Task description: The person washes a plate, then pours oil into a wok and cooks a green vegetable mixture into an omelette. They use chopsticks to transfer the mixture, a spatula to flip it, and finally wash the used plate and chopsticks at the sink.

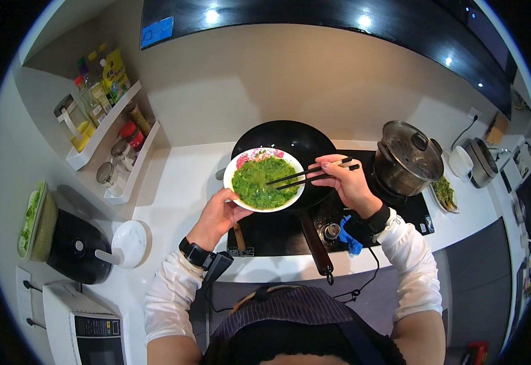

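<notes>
My left hand (214,217) grips the lower left rim of a white bowl (230,175) with a pink flower pattern inside. Chopped greens in a wet, egg-like mixture (265,182) fill much of the bowl. In my right hand (345,182) is a pair of black chopsticks (309,175), their tips in the green mixture. The bowl is held above a black wok (288,132), hiding part of it. The wok's dark handle (315,246) points toward me over the black cooktop (274,242).
A lidded steel pot (407,159) stands on the right burner. A small jar (331,232) and a blue cloth (350,237) lie near the wok handle. Seasoning shelves (110,125) hang at left, above a white plate (133,242). A plate of greens (443,194) sits right.
</notes>
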`<move>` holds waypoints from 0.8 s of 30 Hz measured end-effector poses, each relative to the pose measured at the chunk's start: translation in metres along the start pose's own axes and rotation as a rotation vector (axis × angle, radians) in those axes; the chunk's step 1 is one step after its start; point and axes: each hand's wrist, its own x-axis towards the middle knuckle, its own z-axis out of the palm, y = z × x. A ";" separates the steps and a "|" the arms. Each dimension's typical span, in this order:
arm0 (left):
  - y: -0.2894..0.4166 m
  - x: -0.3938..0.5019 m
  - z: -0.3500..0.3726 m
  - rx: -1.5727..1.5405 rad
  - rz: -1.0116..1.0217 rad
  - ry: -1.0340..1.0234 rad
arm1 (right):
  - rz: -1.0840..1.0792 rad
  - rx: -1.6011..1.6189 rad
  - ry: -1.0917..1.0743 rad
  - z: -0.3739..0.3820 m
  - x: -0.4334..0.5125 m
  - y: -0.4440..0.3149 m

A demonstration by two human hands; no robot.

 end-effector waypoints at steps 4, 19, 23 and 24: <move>0.002 0.004 -0.001 0.008 -0.017 -0.008 | -0.110 0.001 0.083 -0.007 0.002 0.002; -0.001 0.021 -0.001 0.071 -0.051 -0.035 | -0.182 -0.229 0.145 0.008 0.005 -0.025; -0.002 0.026 0.002 0.057 -0.042 -0.064 | -0.122 -0.180 -0.050 0.007 0.007 -0.028; -0.002 0.026 0.003 0.068 -0.031 -0.035 | -0.111 -0.219 0.015 0.005 0.007 -0.030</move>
